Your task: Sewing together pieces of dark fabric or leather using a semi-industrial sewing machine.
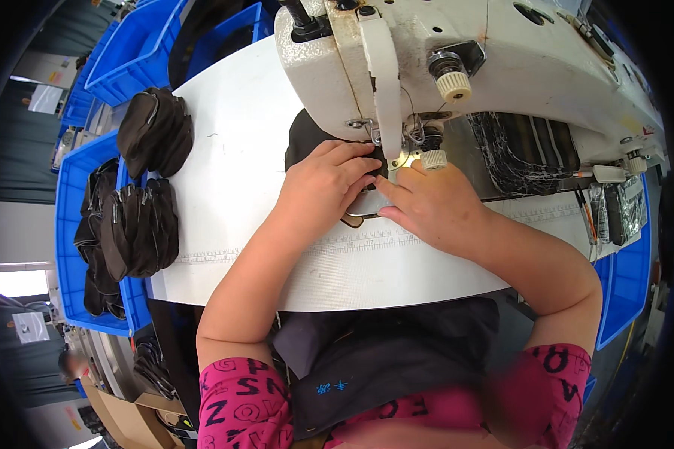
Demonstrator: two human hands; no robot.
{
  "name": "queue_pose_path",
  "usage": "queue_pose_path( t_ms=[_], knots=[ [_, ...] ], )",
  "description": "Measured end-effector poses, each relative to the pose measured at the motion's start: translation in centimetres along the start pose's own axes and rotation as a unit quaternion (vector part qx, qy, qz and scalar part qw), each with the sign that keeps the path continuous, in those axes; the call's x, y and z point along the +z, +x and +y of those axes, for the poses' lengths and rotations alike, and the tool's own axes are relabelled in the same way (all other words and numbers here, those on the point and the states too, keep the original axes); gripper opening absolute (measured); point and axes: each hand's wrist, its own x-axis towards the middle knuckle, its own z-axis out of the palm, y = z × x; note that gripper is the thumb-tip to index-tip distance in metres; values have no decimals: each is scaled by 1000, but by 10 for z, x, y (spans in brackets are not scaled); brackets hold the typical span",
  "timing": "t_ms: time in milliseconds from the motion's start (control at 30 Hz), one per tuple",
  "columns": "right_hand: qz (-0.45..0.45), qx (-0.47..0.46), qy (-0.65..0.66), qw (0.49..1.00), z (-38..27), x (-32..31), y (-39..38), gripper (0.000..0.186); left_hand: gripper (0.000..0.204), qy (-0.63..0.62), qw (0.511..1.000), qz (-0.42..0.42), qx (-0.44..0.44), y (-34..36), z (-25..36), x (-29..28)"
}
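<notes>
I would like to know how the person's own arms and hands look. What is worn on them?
The left hand and right hand are bare: I see no gloves, rings, watch or bracelet. The forearms are uncovered too. The left sleeve and right sleeve are short and bright pink, printed with black letter shapes, some only outlined.

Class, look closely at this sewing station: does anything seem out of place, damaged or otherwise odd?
Yes: tangled, pale loose threads straggle across the stack of dark, striped fabric pieces under the arm of the bulky white sewing machine. Their untidy fringe looks odd, perhaps untrimmed ends.
</notes>
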Motion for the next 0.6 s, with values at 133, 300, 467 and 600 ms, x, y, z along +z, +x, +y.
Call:
queue_pose_path(
  t_ms=[133, 300, 467, 600],
  knots=[
    [-8, 0, 0, 1000, -1, -3, 2, 39, 19, 17, 1000, 12, -8, 2, 2, 1],
    [-1, 2, 13, 1000, -1, -2, 3, 38, 14, 17, 999, 30, 4, 2, 1, 3],
    [-30, 17, 9, 999, -1, -3, 3, 38, 14, 18, 999, 33, -1, 3, 1, 5],
    [-5, 16, -4, 1000, -2, -2, 2, 37, 15, 31, 998, 45, -1, 3, 0, 8]
  ],
)
